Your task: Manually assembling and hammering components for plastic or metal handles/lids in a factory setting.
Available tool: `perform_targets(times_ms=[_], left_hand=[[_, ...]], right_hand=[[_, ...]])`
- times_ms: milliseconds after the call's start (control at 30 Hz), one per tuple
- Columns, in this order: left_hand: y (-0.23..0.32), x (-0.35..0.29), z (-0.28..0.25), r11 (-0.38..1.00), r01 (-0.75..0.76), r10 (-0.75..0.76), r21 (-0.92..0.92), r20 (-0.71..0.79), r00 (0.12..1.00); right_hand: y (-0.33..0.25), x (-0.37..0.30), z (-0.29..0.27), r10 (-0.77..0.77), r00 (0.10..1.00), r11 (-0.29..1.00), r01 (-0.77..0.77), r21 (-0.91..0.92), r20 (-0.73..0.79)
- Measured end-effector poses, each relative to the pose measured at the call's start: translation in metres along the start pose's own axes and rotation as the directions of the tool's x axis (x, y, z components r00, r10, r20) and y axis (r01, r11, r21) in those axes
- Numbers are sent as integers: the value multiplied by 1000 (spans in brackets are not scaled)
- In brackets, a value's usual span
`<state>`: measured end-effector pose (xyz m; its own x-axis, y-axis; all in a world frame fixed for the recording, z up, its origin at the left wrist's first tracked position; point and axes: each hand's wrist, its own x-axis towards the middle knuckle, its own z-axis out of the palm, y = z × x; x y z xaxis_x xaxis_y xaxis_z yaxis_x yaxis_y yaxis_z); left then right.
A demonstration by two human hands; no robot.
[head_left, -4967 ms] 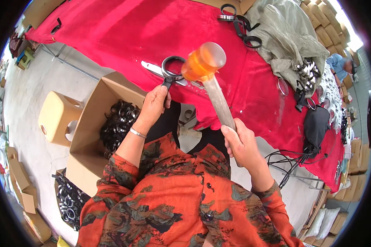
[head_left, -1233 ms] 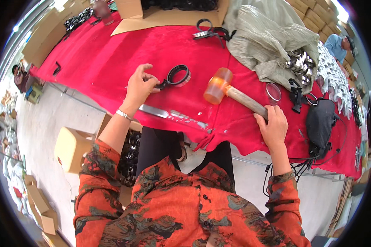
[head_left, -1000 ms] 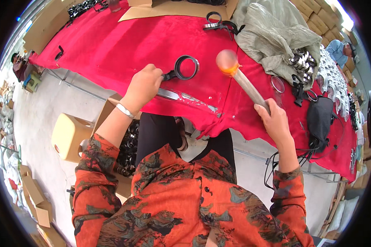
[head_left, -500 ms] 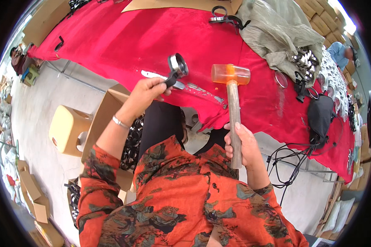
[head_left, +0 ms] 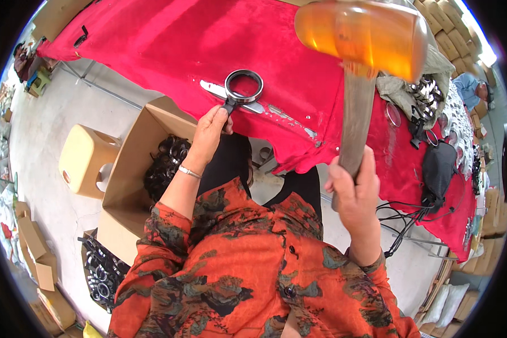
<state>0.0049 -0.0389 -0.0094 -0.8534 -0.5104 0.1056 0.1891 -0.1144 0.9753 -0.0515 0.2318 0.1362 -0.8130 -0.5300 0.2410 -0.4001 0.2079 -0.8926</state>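
Head view: the ring (head_left: 244,101) is pinched by its stem (head_left: 229,106) in the left hand (head_left: 210,129), loop just beyond the hand; the hammer (head_left: 357,98) is gripped in the right hand (head_left: 356,190). Black parts (head_left: 164,166) are contained in the cardboard box (head_left: 125,166).

We see 2 materials in the mallet (head_left: 359,79): a glossy, translucent amber head that looks like plastic and a matt, grained wooden handle. The ring (head_left: 245,101) pairs smooth black plastic with a bright metal band. The cloth (head_left: 152,45) looks matt and soft, the strip (head_left: 213,88) smooth, shiny metal, and the streak (head_left: 290,121) rough and flaky. We read the box (head_left: 127,163) as dull cardboard, the stool (head_left: 84,160) as smooth plastic, the bracelet (head_left: 190,172) as glossy metal.
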Motion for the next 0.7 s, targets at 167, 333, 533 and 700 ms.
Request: perform_targets(times_ms=[167,333,533,700], left_hand=[[-2,6,8,1000,21,-21,4,36,999],[-4,-2,5,999,43,-43,-8,-15,999],[2,-4,13,997,57,-59,-47,-43,997],[5,3,14,991,119,-119,-66,4,993]], right_hand=[[54,-19,13,238,949,901,-136,-411,206],[4,5,-3,352,908,918,-286,-275,228],[-16,17,31,-351,916,865,397,-307,195],[-1,48,45,-49,901,831,276,-483,431]])
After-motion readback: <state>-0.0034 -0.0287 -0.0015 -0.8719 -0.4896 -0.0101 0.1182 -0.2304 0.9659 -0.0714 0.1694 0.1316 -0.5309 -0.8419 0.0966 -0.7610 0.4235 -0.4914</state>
